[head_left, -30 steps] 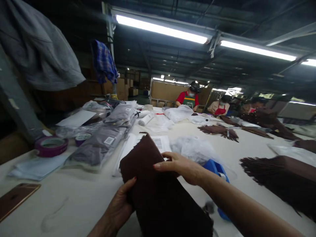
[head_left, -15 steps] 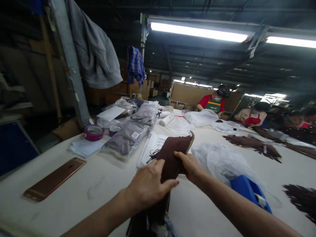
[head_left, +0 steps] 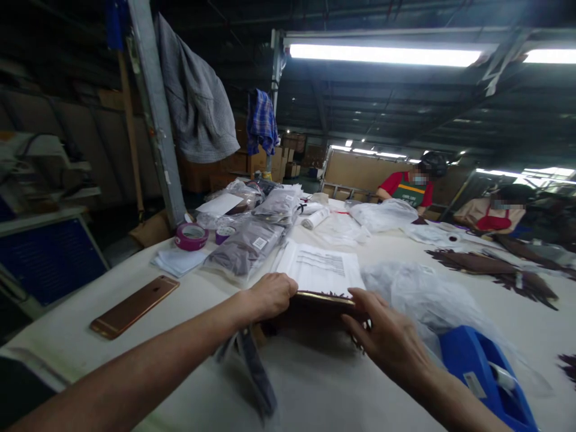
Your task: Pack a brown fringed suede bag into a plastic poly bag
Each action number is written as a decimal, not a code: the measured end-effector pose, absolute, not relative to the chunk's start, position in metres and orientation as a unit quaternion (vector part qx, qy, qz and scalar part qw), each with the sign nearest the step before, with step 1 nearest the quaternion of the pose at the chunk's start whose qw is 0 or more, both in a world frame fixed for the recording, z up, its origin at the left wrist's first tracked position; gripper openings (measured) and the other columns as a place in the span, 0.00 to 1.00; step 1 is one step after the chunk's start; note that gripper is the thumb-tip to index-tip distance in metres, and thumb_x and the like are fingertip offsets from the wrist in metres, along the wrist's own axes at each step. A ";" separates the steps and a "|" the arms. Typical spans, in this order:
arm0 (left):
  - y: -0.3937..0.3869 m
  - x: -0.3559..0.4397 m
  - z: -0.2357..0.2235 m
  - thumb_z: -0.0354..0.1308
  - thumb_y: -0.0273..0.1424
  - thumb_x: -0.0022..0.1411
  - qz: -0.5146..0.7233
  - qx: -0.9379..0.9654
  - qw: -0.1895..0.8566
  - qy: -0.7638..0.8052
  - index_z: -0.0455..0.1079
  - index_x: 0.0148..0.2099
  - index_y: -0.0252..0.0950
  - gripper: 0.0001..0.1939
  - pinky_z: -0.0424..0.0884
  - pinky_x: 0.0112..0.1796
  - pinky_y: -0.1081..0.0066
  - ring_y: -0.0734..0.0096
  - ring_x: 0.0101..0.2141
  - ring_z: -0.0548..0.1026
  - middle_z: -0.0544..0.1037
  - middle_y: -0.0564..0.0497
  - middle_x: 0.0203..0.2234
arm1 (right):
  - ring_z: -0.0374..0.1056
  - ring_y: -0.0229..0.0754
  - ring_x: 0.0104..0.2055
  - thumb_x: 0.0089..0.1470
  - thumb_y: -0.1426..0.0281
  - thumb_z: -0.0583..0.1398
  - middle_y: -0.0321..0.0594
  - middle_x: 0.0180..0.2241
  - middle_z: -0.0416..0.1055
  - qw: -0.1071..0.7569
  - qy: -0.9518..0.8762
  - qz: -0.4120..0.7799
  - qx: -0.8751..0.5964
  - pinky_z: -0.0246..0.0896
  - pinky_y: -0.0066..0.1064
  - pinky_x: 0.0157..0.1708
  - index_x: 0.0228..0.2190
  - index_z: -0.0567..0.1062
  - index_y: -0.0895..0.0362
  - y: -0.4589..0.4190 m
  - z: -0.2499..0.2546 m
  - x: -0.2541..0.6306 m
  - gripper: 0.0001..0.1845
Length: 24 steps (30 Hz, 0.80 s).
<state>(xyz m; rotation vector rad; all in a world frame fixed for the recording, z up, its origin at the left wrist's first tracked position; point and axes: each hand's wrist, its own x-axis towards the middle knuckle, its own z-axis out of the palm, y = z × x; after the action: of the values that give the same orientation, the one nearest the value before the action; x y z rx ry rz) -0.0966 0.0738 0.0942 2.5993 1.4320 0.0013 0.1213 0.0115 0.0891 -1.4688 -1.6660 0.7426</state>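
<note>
A dark brown fringed bag (head_left: 310, 313) is held up over the table, its gold zipper along the top edge toward me. My left hand (head_left: 273, 294) is closed on the zipper edge at the bag's left end. At the right end, my right hand (head_left: 389, 330) pinches it between thumb and fingers. A grey strap (head_left: 256, 372) hangs down below my left hand. Just behind the bag lies a white printed sheet (head_left: 321, 267). The bag's underside is in shadow.
Bagged grey goods (head_left: 245, 246), a purple tape roll (head_left: 191, 237) and a phone (head_left: 135, 307) lie to the left. On the right are clear plastic bags (head_left: 405, 294), a blue tape dispenser (head_left: 486, 372) and more fringed brown pieces (head_left: 490, 264). Co-workers (head_left: 409, 189) are across the table.
The bag has turned from upright to lying level, zipper edge on top. My left hand has closed on its left end, and my right hand has moved to the right end. The view has swung left.
</note>
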 end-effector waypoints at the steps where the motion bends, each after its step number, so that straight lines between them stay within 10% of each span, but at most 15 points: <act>1: 0.073 -0.100 0.099 0.50 0.18 0.46 -0.010 0.879 0.090 0.468 0.73 0.32 0.34 0.13 0.67 0.31 0.72 0.63 0.33 0.75 0.77 0.45 0.28 | 0.59 0.56 0.53 0.38 0.69 0.62 0.48 0.47 0.69 0.355 -0.722 0.188 -0.564 0.45 0.53 0.55 0.42 0.73 0.54 0.008 0.090 0.128 0.24; 4: 0.072 -0.104 0.112 0.52 0.19 0.46 -0.048 0.901 0.107 0.418 0.73 0.30 0.36 0.11 0.64 0.26 0.77 0.71 0.28 0.73 0.75 0.52 0.23 | 0.64 0.53 0.49 0.40 0.74 0.58 0.47 0.46 0.71 0.140 -0.825 0.016 -0.547 0.55 0.45 0.48 0.48 0.69 0.54 0.006 0.093 0.141 0.29; 7: 0.073 -0.106 0.121 0.58 0.24 0.47 -0.089 0.912 0.119 0.383 0.73 0.31 0.38 0.07 0.62 0.24 0.79 0.75 0.26 0.71 0.74 0.56 0.22 | 0.67 0.40 0.29 0.44 0.75 0.54 0.37 0.25 0.71 -0.003 -0.790 0.105 -0.604 0.54 0.29 0.28 0.29 0.73 0.55 0.010 0.097 0.143 0.10; 15: 0.079 -0.126 0.097 0.59 0.24 0.44 -0.129 0.893 0.049 0.427 0.75 0.31 0.38 0.09 0.61 0.23 0.76 0.67 0.28 0.74 0.76 0.52 0.23 | 0.61 0.33 0.25 0.42 0.71 0.56 0.30 0.19 0.62 0.000 -0.757 0.228 -0.612 0.49 0.23 0.23 0.19 0.67 0.56 0.026 0.098 0.157 0.04; 24: 0.123 -0.117 0.138 0.50 0.17 0.51 -0.046 0.881 -0.090 0.462 0.74 0.34 0.34 0.13 0.66 0.29 0.73 0.63 0.33 0.76 0.78 0.45 0.28 | 0.64 0.37 0.28 0.47 0.73 0.57 0.34 0.24 0.69 -0.029 -0.776 0.034 -0.629 0.50 0.26 0.27 0.26 0.72 0.54 0.073 0.139 0.163 0.04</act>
<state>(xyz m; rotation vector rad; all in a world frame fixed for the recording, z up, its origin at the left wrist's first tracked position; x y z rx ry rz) -0.1171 0.1228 0.1380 2.9375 1.5419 -0.1545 0.1630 0.0731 0.1392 -2.0140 -2.4841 0.1077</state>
